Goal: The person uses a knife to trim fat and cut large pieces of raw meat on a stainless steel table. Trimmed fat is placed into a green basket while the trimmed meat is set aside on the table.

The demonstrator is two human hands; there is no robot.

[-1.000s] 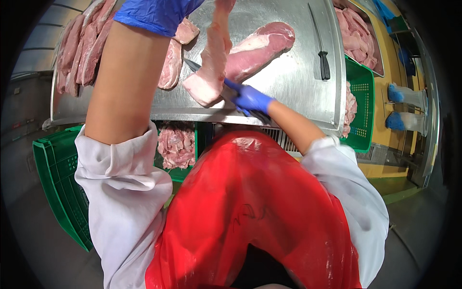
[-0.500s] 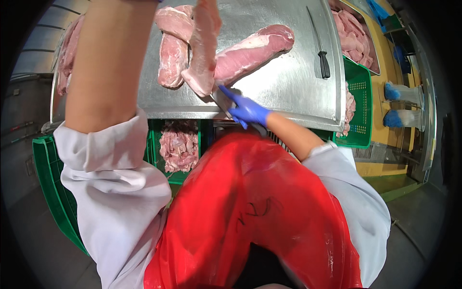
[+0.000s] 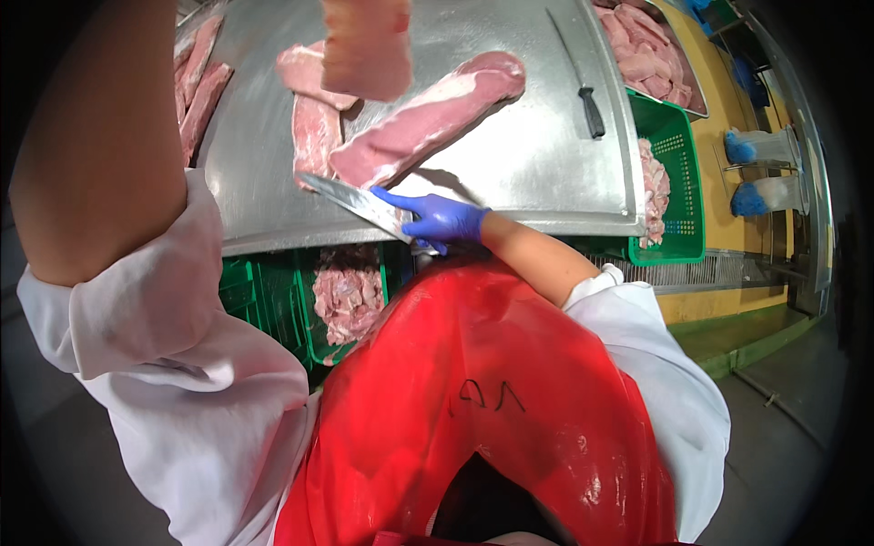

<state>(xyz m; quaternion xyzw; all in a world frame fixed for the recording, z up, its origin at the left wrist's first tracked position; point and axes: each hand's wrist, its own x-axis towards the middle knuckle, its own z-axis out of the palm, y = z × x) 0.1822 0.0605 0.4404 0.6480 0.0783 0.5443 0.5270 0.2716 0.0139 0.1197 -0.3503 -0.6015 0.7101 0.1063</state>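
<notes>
My right hand, in a blue-purple glove, is closed on a knife near the table's front edge. Its blade points left, beside the near ends of the meat, with the index finger stretched along it. A long pink meat loin lies slantwise on the metal table, with pale fat on top. Left of it lie more pieces of meat, one crossing another. Above these hangs a raised slab of meat, blurred and cut off by the top edge. My bare left forearm reaches up out of the frame, so that hand is hidden.
A second knife with a black handle lies at the table's right. Several meat strips lie at the left. Green crates with trimmings stand below the front edge and at the right. A metal tray of meat sits beyond.
The slab of meat has gone up, away from the loin. My left arm has swung left and its sleeve is lower. The knife has come away, its blade now showing in full.
</notes>
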